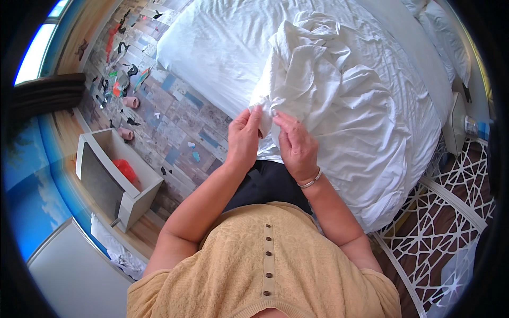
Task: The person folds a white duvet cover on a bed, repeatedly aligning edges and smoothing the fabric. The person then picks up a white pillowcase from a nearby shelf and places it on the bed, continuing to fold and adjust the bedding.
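Both hands meet in front of me at the near side of the bed, pinching a piece of white cloth. My left hand [245, 137] has its thumb and fingers closed on the cloth's edge. Just beside it, my right hand [296, 146], with a bracelet at the wrist, grips the same edge. The cloth looks like a white duvet cover [313, 74], bunched and wrinkled, running from my fingers up across the bed. Beneath it a smooth white sheet [212, 47] covers the mattress. Whatever lies inside the folds is hidden.
On the wood-patterned floor [175, 114] at left lie scattered scraps and two pink slippers [130, 102]. A white open cabinet [143, 199] holds a red bag [125, 170]. White pillows [445, 45] rest at the far right. A white lattice screen [450, 212] stands at lower right.
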A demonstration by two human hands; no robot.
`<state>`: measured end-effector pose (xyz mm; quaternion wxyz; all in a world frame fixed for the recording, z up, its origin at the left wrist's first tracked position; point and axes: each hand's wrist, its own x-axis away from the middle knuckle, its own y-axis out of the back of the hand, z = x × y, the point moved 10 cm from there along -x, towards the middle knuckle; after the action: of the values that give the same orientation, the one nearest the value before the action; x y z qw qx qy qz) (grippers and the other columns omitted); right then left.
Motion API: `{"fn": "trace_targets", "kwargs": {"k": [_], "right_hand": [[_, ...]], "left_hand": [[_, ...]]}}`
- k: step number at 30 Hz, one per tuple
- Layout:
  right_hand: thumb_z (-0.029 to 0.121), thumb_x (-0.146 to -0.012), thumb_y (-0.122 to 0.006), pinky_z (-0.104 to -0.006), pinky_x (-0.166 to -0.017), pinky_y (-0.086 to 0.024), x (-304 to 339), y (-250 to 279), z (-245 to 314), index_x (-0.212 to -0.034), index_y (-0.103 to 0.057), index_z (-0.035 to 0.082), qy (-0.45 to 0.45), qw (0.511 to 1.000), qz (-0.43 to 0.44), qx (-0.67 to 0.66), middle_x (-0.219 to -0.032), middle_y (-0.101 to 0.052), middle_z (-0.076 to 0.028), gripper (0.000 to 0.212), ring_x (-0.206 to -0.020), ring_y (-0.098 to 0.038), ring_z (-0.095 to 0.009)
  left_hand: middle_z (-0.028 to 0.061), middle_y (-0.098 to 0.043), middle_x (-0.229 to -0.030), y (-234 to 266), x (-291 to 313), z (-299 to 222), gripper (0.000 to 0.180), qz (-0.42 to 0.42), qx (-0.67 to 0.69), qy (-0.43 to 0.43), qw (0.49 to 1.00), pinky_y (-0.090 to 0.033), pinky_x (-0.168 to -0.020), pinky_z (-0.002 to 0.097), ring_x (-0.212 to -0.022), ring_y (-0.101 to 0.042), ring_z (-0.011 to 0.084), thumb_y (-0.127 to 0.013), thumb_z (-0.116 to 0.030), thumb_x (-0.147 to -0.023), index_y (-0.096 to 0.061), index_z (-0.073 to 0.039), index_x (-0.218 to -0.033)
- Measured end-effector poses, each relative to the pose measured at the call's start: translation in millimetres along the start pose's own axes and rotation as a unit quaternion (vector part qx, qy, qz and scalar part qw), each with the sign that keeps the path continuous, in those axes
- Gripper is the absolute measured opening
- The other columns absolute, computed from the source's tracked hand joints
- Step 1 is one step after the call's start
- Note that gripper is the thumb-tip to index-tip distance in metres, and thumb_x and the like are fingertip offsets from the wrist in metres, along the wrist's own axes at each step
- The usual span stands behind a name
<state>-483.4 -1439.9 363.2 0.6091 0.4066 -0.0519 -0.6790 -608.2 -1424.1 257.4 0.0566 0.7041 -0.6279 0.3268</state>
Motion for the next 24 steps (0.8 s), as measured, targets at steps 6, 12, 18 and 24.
{"fn": "trace_targets", "kwargs": {"k": [6,12,18,24], "right_hand": [[-0.002,-0.078,-0.06,-0.0305,-0.06,-0.054,10.6,-16.1,1.7,-0.103,-0.062,0.005,0.017,0.999,0.048,0.001,-0.105,-0.065,-0.01,0.025,-0.08,-0.067,-0.024],[-0.003,-0.082,-0.057,-0.0214,-0.056,-0.047,28.3,-23.3,-40.5,-0.104,-0.062,0.004,-0.29,0.933,0.046,-0.206,-0.1,-0.067,-0.006,0.024,-0.065,-0.059,-0.007],[-0.005,-0.082,-0.058,-0.0201,-0.058,-0.045,8.9,-15.1,-48.3,-0.104,-0.062,0.005,-0.261,0.914,-0.08,-0.299,-0.096,-0.068,-0.006,0.024,-0.065,-0.055,-0.005],[0.001,-0.082,-0.061,-0.0234,-0.065,-0.05,-16.0,-24.0,-50.4,-0.114,-0.053,0.005,-0.301,0.887,-0.032,-0.347,-0.096,-0.069,-0.007,0.033,-0.073,-0.062,-0.01]], "left_hand": [[-0.0019,-0.057,-0.077,-8.9,11.5,10.0,0.023,0.058,0.002,0.017,0.998,-0.041,-0.058,0.0193,-0.066,-0.051,0.0042,-0.052,-0.025,-0.095,-0.059,-0.003,-0.094],[-0.0051,-0.049,-0.068,-10.5,11.0,10.2,0.027,0.056,0.001,0.036,0.998,-0.036,-0.058,0.0204,-0.063,-0.042,0.0035,-0.058,-0.028,-0.091,-0.055,-0.005,-0.078],[-0.0015,-0.058,-0.081,-28.8,16.5,9.0,0.019,0.084,0.055,0.06,0.993,-0.042,-0.064,0.0203,-0.072,-0.053,0.0055,-0.051,-0.02,-0.095,-0.06,-0.004,-0.098],[-0.0025,-0.056,-0.074,-46.6,5.6,-24.5,0.017,0.061,0.03,0.047,0.997,-0.038,-0.057,0.0201,-0.064,-0.049,0.0041,-0.054,-0.022,-0.093,-0.058,-0.006,-0.088]]}}
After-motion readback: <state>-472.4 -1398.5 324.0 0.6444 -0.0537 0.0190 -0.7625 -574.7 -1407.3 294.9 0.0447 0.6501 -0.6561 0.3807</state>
